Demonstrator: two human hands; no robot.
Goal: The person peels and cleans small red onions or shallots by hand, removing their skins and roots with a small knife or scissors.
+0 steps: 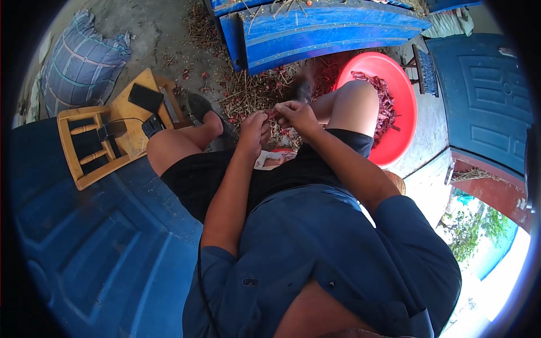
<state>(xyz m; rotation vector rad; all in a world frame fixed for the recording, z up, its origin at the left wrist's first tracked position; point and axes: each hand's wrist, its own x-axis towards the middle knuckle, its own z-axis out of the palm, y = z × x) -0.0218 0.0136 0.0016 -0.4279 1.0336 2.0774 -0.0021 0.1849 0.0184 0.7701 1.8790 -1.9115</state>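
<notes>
My left hand [255, 130] and my right hand [297, 117] meet in front of my lap, fingertips nearly touching. Between them is a small red piece [273, 114] that looks like a dried chili. Fingers of both hands are pinched on it, though its shape is partly hidden. Beside my right leg stands a large red basin [407, 107] holding many dark red dried chilies [385, 121]. Thin stems and red bits [242, 90] litter the floor beyond my hands.
A blue wooden piece [332, 34] stands ahead. At left are a wooden chair [127, 110] with dark devices on it and a checked sack [84, 65]. A white printed item [270, 160] lies between my thighs. A blue door [490, 96] is at right.
</notes>
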